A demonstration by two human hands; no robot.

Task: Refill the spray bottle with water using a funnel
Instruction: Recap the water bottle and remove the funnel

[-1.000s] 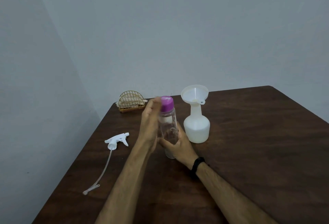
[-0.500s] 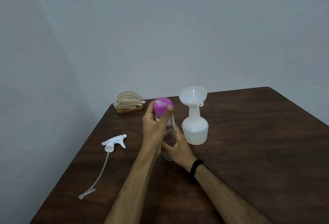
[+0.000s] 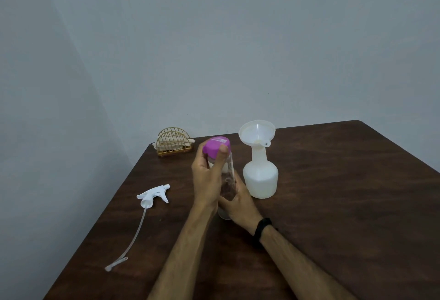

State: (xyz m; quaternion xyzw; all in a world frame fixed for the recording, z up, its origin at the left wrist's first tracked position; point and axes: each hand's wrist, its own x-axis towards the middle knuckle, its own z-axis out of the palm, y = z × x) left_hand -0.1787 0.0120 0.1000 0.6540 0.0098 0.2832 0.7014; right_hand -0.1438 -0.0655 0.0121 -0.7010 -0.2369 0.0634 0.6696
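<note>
Far left on the dark wood table (image 3: 333, 204): white trigger sprayer head (image 3: 153, 195) lying on its side, detached, dip tube (image 3: 133, 235) trailing toward the near-left table edge. Back-left corner by the wall: gold wire napkin holder (image 3: 173, 142) with pale napkins in it. Centre: clear water bottle (image 3: 228, 176) upright, base looks down on the table but hands cover most of it, can't confirm contact. Left hand (image 3: 206, 180) wraps the upper part, thumb and fingertips closed on the purple cap (image 3: 216, 148); cap on the bottle. Right hand (image 3: 240, 204) grips the lower body of the bottle from the right side, fingers curled around it, black band (image 3: 263, 229) on that wrist. Water level inside not readable. Just right of the bottle, close but apart: white spray bottle (image 3: 260, 178), upright, open-necked, white funnel (image 3: 257, 131) seated in its neck, tilted slightly, small tab on the rim facing right. Neither hand touches spray bottle or funnel. Rest of the table to the right is bare wood.
</note>
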